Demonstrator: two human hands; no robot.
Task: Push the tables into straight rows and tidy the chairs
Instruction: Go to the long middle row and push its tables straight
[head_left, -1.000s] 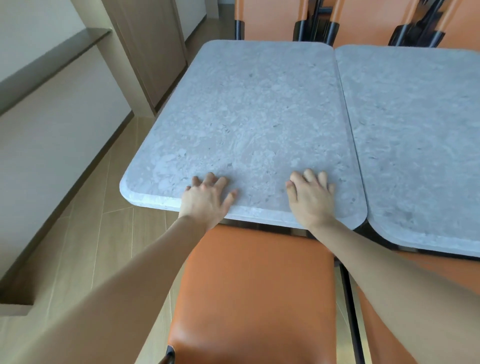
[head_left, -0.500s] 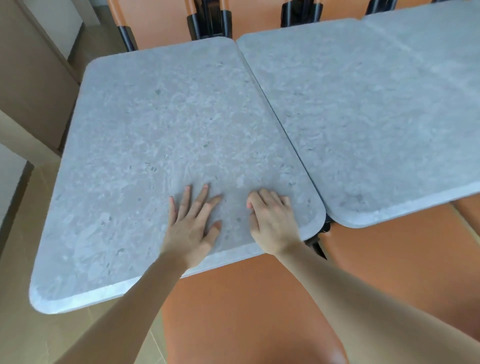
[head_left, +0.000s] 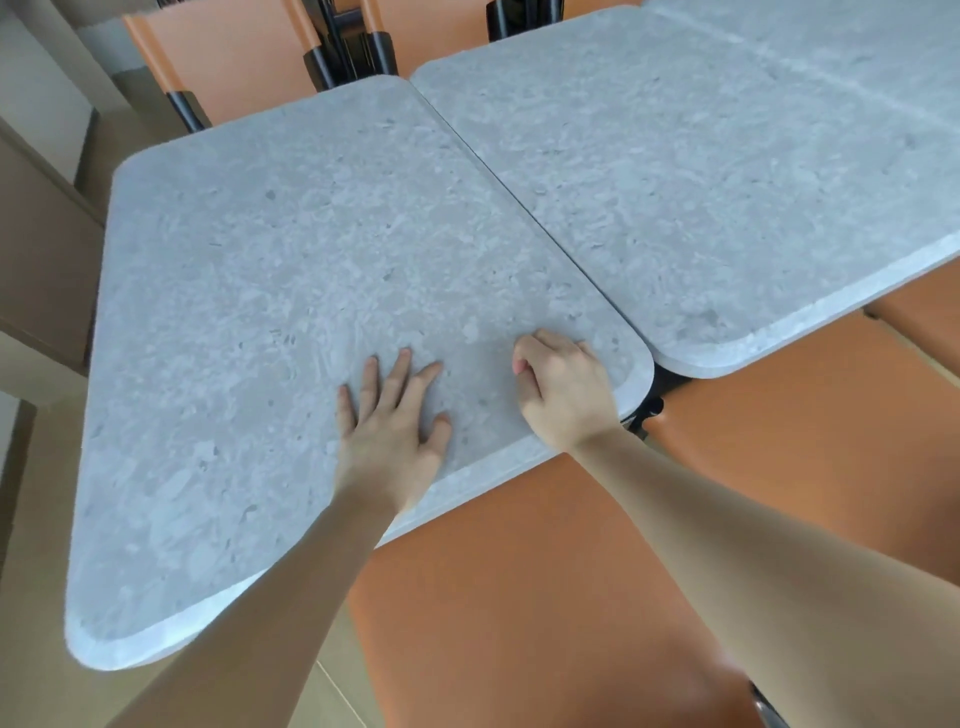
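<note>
A grey stone-look table (head_left: 249, 291) with rounded corners stands in front of me, its right edge touching a second grey table (head_left: 701, 171). My left hand (head_left: 392, 428) lies flat on the near table, fingers spread, close to the front edge. My right hand (head_left: 563, 389) rests on the same table near its front right corner, fingers curled under, holding nothing. An orange chair seat (head_left: 519, 582) sits below my arms, tucked partly under the near table.
A third grey table top (head_left: 857, 47) adjoins at the far right. Orange chair backs with black frames (head_left: 234, 57) stand along the far side. Another orange seat (head_left: 810, 415) is at the right. A brown wall panel (head_left: 36, 244) and tan floor lie at the left.
The view swung so the tables now run diagonally. My left hand slid further onto the table and spread its fingers. My right hand's fingers curled under near the corner.
</note>
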